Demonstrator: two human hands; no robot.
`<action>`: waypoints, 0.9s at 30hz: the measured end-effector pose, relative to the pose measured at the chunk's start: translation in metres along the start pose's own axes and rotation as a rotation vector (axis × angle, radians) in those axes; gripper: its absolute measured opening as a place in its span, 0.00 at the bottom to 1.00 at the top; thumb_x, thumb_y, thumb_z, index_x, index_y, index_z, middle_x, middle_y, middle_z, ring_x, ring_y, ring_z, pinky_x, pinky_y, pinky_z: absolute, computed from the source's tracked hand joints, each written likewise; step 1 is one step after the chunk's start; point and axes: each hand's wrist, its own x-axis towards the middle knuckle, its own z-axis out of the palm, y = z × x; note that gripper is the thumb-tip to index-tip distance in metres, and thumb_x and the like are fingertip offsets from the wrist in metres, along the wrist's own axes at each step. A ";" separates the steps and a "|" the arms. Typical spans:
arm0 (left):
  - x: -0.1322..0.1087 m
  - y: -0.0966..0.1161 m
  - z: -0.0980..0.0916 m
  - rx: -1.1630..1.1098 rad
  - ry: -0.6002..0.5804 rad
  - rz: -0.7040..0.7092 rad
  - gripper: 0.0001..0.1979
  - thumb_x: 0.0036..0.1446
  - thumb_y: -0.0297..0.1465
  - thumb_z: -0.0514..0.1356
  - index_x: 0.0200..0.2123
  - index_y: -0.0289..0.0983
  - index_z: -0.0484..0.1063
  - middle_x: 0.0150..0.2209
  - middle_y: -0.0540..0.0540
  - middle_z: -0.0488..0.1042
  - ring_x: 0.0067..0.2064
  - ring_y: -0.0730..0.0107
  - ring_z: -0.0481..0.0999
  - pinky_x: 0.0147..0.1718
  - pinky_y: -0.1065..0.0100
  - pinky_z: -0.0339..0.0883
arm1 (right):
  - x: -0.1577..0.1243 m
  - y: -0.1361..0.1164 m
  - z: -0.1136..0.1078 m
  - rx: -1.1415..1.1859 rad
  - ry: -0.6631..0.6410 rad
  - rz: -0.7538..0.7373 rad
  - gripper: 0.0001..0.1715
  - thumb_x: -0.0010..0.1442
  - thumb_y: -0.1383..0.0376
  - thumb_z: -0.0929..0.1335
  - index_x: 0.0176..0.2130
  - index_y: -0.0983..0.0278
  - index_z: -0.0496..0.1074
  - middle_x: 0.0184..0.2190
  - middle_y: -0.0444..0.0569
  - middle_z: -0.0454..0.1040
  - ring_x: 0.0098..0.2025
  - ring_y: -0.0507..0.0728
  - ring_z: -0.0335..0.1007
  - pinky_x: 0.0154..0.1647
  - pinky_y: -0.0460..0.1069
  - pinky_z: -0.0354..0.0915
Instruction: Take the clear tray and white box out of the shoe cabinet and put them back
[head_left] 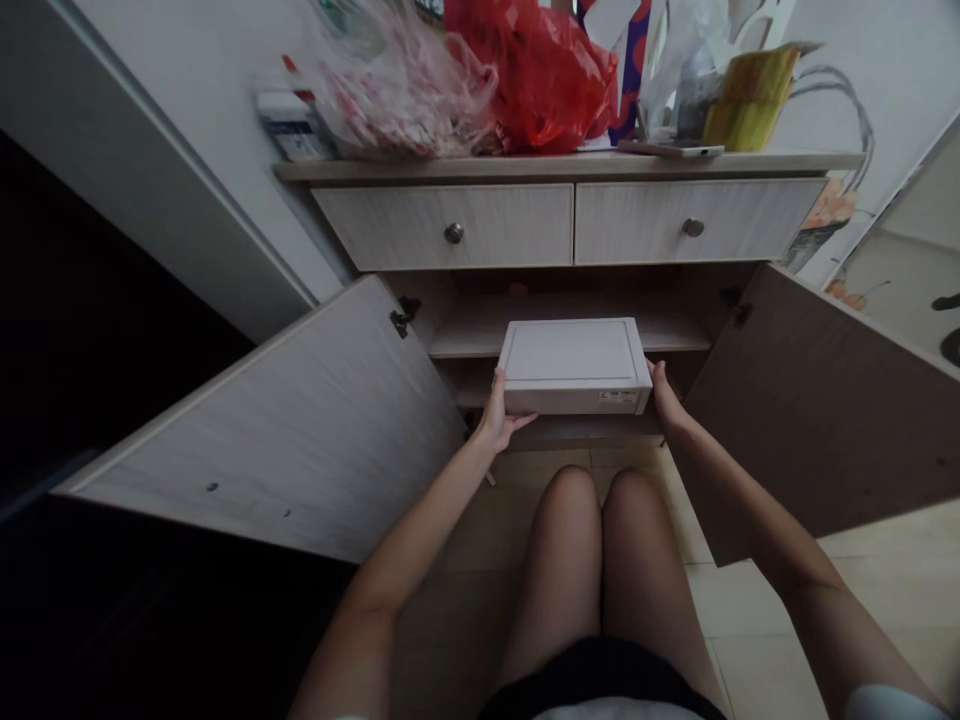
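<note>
A flat white box (574, 362) with a small label on its front face is held level in front of the open cabinet (570, 325). My left hand (498, 412) grips its left side from below. At the box's right side my right hand (663, 395) grips the edge. The box hangs just outside the cabinet's shelves, above my knees. Both cabinet doors (300, 420) stand wide open to either side.
Two shut drawers (570, 222) with round knobs sit above the shelves. On the cabinet top lie a red plastic bag (540, 70), a pinkish bag (397, 90), a phone (671, 149) and a yellow-green packet (746, 100). Pale floor tiles (885, 590) lie below; dark space is at left.
</note>
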 end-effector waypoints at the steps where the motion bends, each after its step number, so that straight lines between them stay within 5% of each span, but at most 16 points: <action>1: 0.001 -0.001 -0.002 0.024 -0.009 -0.001 0.39 0.53 0.60 0.56 0.63 0.48 0.61 0.65 0.39 0.63 0.58 0.47 0.72 0.48 0.48 0.74 | -0.005 0.002 -0.001 -0.033 -0.006 -0.052 0.47 0.51 0.30 0.63 0.57 0.57 0.68 0.58 0.49 0.71 0.64 0.61 0.60 0.64 0.57 0.58; 7: 0.010 -0.008 -0.014 0.319 -0.015 0.305 0.28 0.49 0.49 0.68 0.49 0.38 0.75 0.54 0.37 0.76 0.62 0.54 0.68 0.62 0.56 0.59 | -0.017 0.014 -0.001 -0.126 0.015 -0.196 0.43 0.49 0.45 0.74 0.59 0.59 0.67 0.62 0.51 0.66 0.64 0.61 0.59 0.68 0.56 0.50; 14: 0.051 -0.004 0.006 0.370 0.066 0.503 0.26 0.52 0.48 0.66 0.46 0.36 0.75 0.50 0.39 0.78 0.58 0.55 0.73 0.59 0.60 0.62 | 0.032 0.002 0.003 -0.092 0.087 -0.174 0.41 0.46 0.45 0.74 0.55 0.59 0.70 0.55 0.50 0.73 0.59 0.61 0.65 0.66 0.58 0.54; 20: 0.089 0.015 0.028 0.445 0.087 0.460 0.26 0.52 0.51 0.64 0.41 0.33 0.76 0.46 0.34 0.79 0.58 0.48 0.72 0.58 0.56 0.63 | 0.087 -0.003 -0.002 -0.086 0.090 -0.192 0.34 0.46 0.47 0.74 0.49 0.59 0.72 0.47 0.48 0.77 0.53 0.60 0.70 0.61 0.55 0.61; 27: 0.118 0.018 0.035 0.510 0.128 0.382 0.27 0.49 0.55 0.63 0.36 0.35 0.75 0.44 0.33 0.78 0.56 0.44 0.72 0.54 0.55 0.65 | 0.114 0.005 -0.005 -0.056 0.108 -0.080 0.23 0.50 0.55 0.75 0.45 0.59 0.73 0.44 0.48 0.78 0.50 0.59 0.73 0.57 0.55 0.67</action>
